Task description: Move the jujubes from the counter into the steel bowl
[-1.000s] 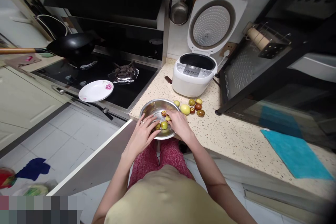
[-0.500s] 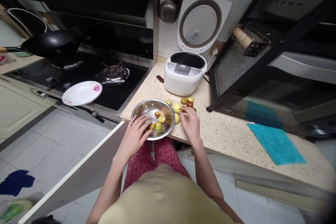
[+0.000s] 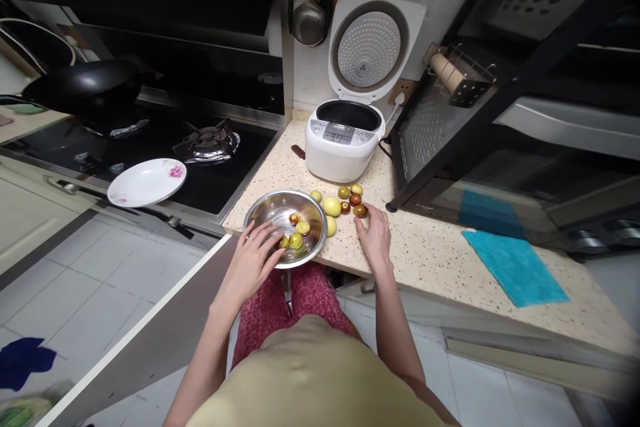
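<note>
A stainless steel bowl (image 3: 273, 203) rests at the counter's front edge with several green-and-brown jujubes (image 3: 296, 241) inside. My left hand (image 3: 253, 257) lies over its near-left rim, fingers spread, the fingertips beside one jujube in the bowl. To the right of the bowl is a loose cluster of jujubes (image 3: 355, 199), some yellow-green, some brown. Two larger pale yellow ones (image 3: 331, 207) are closest to the bowl. My right hand (image 3: 376, 237) has thumb and fingers around a brown jujube (image 3: 360, 211) at the right end of the cluster, low over the counter.
A white rice cooker (image 3: 343, 157) stands behind the bowl, lid raised. A flowered plate (image 3: 145, 183) sits at the front of the gas hob (image 3: 210, 187), with a black wok (image 3: 85, 87) farther left. The black oven (image 3: 540, 167) and a turquoise cloth (image 3: 517, 267) are on the right.
My right hand has moved right, from the larger yellow jujube to the brown one at the cluster's right end. My left hand keeps its place on the bowl. The view has shifted slightly.
</note>
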A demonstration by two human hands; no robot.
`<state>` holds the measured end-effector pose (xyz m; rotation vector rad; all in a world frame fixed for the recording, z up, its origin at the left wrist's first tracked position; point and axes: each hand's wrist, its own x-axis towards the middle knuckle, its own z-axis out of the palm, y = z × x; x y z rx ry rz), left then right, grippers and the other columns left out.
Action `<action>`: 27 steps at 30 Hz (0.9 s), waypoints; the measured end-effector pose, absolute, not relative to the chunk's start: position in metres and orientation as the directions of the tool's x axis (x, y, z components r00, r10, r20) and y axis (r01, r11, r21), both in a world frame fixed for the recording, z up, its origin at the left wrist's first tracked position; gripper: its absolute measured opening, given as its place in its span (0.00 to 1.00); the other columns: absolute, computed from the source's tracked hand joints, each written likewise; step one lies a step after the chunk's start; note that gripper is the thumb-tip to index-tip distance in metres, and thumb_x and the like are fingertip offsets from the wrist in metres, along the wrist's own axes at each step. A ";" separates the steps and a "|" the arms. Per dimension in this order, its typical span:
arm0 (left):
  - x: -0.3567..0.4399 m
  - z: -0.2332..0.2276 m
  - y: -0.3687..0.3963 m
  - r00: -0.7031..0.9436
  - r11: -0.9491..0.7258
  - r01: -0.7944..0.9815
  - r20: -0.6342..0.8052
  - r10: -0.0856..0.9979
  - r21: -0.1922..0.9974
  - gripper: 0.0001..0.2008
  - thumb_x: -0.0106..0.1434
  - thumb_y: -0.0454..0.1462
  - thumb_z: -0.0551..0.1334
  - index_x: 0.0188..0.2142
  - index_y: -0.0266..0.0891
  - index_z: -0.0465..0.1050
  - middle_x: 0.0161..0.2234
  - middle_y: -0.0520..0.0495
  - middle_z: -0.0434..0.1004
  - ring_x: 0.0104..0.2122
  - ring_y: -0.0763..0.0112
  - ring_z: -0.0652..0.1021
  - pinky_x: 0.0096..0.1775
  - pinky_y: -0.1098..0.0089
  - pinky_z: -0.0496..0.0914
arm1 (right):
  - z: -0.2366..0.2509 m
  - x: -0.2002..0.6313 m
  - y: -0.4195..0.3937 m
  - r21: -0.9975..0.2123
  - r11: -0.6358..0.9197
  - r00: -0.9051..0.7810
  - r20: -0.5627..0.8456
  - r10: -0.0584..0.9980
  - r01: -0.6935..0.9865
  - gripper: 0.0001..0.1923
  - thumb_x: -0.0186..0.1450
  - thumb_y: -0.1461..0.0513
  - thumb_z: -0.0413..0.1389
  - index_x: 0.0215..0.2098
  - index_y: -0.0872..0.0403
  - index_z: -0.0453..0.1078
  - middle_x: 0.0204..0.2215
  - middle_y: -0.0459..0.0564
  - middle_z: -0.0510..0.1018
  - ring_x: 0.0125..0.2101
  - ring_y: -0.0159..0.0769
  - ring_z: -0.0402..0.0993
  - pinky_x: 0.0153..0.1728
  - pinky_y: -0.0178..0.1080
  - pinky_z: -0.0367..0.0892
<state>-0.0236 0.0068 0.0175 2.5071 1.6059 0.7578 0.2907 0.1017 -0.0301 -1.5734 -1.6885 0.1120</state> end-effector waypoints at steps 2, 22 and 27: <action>-0.024 0.018 0.007 0.337 -0.454 0.836 0.366 0.868 0.308 0.17 0.78 0.43 0.53 0.60 0.42 0.72 0.62 0.42 0.76 0.66 0.56 0.70 0.70 0.45 0.58 | -0.029 0.288 0.102 -0.556 0.194 0.112 0.469 0.876 0.808 0.18 0.68 0.62 0.53 0.56 0.55 0.69 0.48 0.61 0.79 0.50 0.52 0.71 0.52 0.52 0.69; -0.022 0.021 0.007 0.333 -0.450 0.837 0.364 0.870 0.312 0.17 0.78 0.42 0.54 0.59 0.41 0.74 0.60 0.41 0.77 0.65 0.56 0.72 0.69 0.44 0.58 | 0.016 0.254 0.065 -0.683 0.394 0.031 0.520 0.854 0.614 0.13 0.70 0.59 0.57 0.53 0.49 0.69 0.49 0.54 0.75 0.45 0.44 0.77 0.42 0.46 0.76; -0.023 0.019 0.007 0.334 -0.453 0.834 0.364 0.869 0.316 0.18 0.78 0.42 0.53 0.59 0.40 0.74 0.60 0.42 0.77 0.65 0.56 0.72 0.70 0.45 0.58 | 0.034 0.227 0.061 -0.654 0.521 -0.208 0.496 0.843 0.549 0.13 0.70 0.65 0.58 0.53 0.48 0.70 0.49 0.53 0.75 0.51 0.47 0.76 0.51 0.51 0.76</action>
